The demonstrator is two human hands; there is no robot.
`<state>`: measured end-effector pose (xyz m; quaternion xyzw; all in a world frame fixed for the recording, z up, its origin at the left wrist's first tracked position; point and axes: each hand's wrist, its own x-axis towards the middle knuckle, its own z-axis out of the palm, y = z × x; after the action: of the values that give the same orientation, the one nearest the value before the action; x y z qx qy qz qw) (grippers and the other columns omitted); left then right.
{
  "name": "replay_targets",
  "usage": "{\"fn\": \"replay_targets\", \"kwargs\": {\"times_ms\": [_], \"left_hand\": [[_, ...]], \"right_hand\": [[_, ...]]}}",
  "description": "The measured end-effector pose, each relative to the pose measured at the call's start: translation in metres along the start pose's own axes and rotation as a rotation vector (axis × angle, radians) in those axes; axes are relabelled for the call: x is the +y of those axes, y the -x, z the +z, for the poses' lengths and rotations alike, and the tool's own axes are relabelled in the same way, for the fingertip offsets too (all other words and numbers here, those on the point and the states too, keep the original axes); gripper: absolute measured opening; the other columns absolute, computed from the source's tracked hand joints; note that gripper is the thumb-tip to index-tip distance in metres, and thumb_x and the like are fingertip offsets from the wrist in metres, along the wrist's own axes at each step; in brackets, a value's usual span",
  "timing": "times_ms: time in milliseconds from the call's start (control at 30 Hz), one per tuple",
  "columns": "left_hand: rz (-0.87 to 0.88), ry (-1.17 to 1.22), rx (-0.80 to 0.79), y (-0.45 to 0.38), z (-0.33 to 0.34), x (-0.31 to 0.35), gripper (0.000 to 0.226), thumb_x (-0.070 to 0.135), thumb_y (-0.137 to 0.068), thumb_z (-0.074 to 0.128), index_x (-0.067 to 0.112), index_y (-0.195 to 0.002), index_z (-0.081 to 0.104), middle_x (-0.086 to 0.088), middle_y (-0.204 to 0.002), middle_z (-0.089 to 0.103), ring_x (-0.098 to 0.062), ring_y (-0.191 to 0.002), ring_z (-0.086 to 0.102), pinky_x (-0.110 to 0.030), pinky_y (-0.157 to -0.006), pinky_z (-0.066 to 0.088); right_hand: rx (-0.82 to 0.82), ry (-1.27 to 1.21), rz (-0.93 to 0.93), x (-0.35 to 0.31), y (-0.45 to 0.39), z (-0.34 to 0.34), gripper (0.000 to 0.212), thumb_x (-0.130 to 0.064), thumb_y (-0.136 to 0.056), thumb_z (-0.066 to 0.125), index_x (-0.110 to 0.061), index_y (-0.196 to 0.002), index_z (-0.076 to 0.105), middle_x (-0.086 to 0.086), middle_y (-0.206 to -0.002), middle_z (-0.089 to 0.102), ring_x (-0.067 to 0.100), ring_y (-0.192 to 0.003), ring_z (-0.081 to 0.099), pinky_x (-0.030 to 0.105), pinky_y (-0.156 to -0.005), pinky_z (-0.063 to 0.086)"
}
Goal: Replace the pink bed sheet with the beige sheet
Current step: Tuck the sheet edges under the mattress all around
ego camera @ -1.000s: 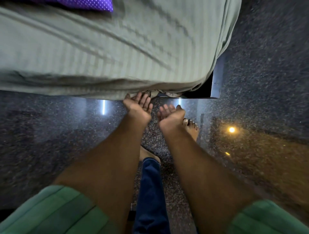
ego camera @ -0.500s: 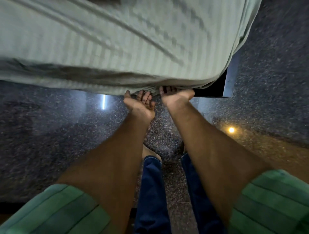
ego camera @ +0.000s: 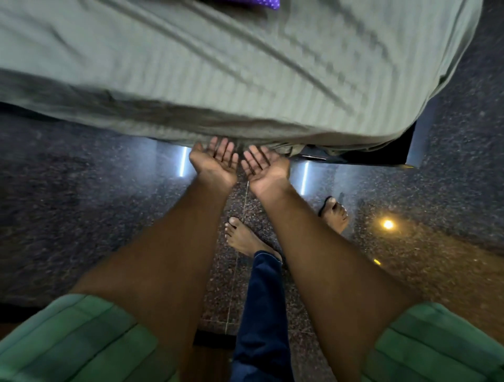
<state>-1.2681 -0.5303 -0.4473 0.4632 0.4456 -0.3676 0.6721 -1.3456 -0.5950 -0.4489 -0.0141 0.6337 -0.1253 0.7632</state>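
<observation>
The beige striped sheet [ego camera: 218,76] covers the mattress and hangs over its near edge. Both my hands are side by side under that edge, palms up. My left hand [ego camera: 215,161] has its fingers straight, with the fingertips reaching under the hanging hem. My right hand [ego camera: 263,166] lies palm up just to its right, its fingertips at the hem too. Neither hand grips the cloth. No pink sheet is in view.
A purple dotted cloth [ego camera: 253,2] lies at the top edge on the bed. The dark bed frame corner [ego camera: 392,155] juts out at the right. The speckled polished floor [ego camera: 81,212] reflects lights. My bare feet [ego camera: 242,237] stand close below the hands.
My right hand has drawn back from under the hem and now lies palm up beside the left. The view has shifted, and the purple cloth shows again at the top.
</observation>
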Motion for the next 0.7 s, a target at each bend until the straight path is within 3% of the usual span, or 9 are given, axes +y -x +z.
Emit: {"fn": "replay_targets", "kwargs": {"times_ms": [100, 167, 233, 333, 467, 533, 600, 667, 700], "left_hand": [[0.005, -0.207, 0.035, 0.001, -0.003, 0.025, 0.026, 0.032, -0.108, 0.036, 0.021, -0.103, 0.060, 0.002, -0.113, 0.068, -0.010, -0.088, 0.064, -0.023, -0.075, 0.049], [0.010, -0.294, 0.038, -0.002, -0.006, 0.037, 0.025, 0.027, -0.107, 0.039, 0.019, -0.104, 0.061, -0.001, -0.126, 0.068, -0.009, -0.086, 0.064, -0.021, -0.072, 0.050], [0.004, -0.305, 0.038, -0.003, -0.009, 0.050, 0.023, 0.028, -0.107, 0.041, 0.019, -0.108, 0.061, -0.002, -0.131, 0.067, -0.008, -0.087, 0.064, -0.020, -0.073, 0.051], [-0.043, -0.300, 0.031, -0.007, -0.019, 0.075, 0.022, 0.033, -0.107, 0.040, 0.023, -0.117, 0.057, 0.002, -0.119, 0.067, -0.008, -0.090, 0.064, -0.022, -0.075, 0.048], [-0.053, -0.301, 0.017, -0.020, -0.033, 0.102, 0.030, 0.038, -0.106, 0.036, 0.025, -0.090, 0.058, 0.005, -0.098, 0.069, -0.010, -0.096, 0.067, -0.024, -0.079, 0.049], [-0.041, -0.238, -0.011, -0.035, -0.043, 0.103, 0.036, 0.040, -0.107, 0.033, 0.023, -0.090, 0.060, -0.001, -0.112, 0.072, -0.017, -0.110, 0.068, -0.029, -0.092, 0.051], [-0.045, -0.131, -0.074, -0.042, -0.046, 0.100, 0.046, 0.045, -0.108, 0.031, 0.015, -0.120, 0.064, -0.006, -0.129, 0.068, -0.022, -0.123, 0.063, -0.034, -0.096, 0.051], [-0.059, -0.052, -0.090, -0.050, -0.046, 0.099, 0.056, 0.050, -0.107, 0.030, 0.011, -0.138, 0.057, -0.009, -0.138, 0.063, -0.024, -0.131, 0.058, -0.037, -0.100, 0.048], [-0.061, -0.034, -0.089, -0.051, -0.045, 0.101, 0.061, 0.052, -0.106, 0.029, 0.010, -0.141, 0.055, -0.010, -0.142, 0.060, -0.024, -0.134, 0.055, -0.038, -0.105, 0.044]], "right_hand": [[0.008, 0.209, -0.010, 0.023, 0.004, 0.030, 0.015, -0.014, -0.104, 0.047, -0.014, -0.116, 0.057, -0.001, -0.088, 0.063, 0.011, -0.073, 0.061, 0.021, -0.055, 0.053], [-0.006, 0.288, -0.004, 0.034, 0.003, 0.048, 0.006, -0.013, -0.101, 0.057, -0.013, -0.097, 0.062, -0.001, -0.082, 0.062, 0.010, -0.065, 0.058, 0.019, -0.046, 0.049], [0.001, 0.281, -0.023, 0.039, 0.001, 0.064, 0.014, -0.015, -0.099, 0.062, -0.016, -0.085, 0.058, -0.002, -0.077, 0.061, 0.010, -0.062, 0.057, 0.016, -0.043, 0.045], [0.096, 0.252, -0.110, 0.046, -0.006, 0.092, 0.022, -0.008, -0.099, 0.054, -0.019, -0.080, 0.052, -0.003, -0.072, 0.056, 0.008, -0.062, 0.055, 0.018, -0.047, 0.041], [0.340, 0.421, -0.265, 0.051, -0.016, 0.094, 0.016, -0.027, -0.084, 0.055, -0.016, -0.074, 0.050, 0.005, -0.073, 0.059, 0.021, -0.057, 0.056, 0.026, -0.051, 0.048], [0.225, 0.555, -0.204, 0.053, -0.027, 0.082, 0.024, -0.039, -0.070, 0.041, -0.017, -0.076, 0.049, 0.015, -0.105, 0.060, 0.031, -0.089, 0.060, 0.043, -0.085, 0.058], [0.083, 0.318, -0.022, 0.055, -0.042, 0.076, 0.036, -0.037, -0.083, 0.038, -0.013, -0.098, 0.059, 0.021, -0.133, 0.055, 0.036, -0.117, 0.057, 0.043, -0.106, 0.047], [0.112, 0.321, -0.147, 0.071, -0.039, 0.078, 0.042, -0.026, -0.105, 0.037, -0.003, -0.134, 0.056, 0.021, -0.134, 0.060, 0.029, -0.110, 0.065, 0.034, -0.091, 0.051], [0.117, 0.330, -0.156, 0.081, -0.043, 0.076, 0.041, -0.024, -0.107, 0.037, -0.004, -0.138, 0.055, 0.018, -0.133, 0.063, 0.027, -0.108, 0.067, 0.031, -0.087, 0.052]]}}
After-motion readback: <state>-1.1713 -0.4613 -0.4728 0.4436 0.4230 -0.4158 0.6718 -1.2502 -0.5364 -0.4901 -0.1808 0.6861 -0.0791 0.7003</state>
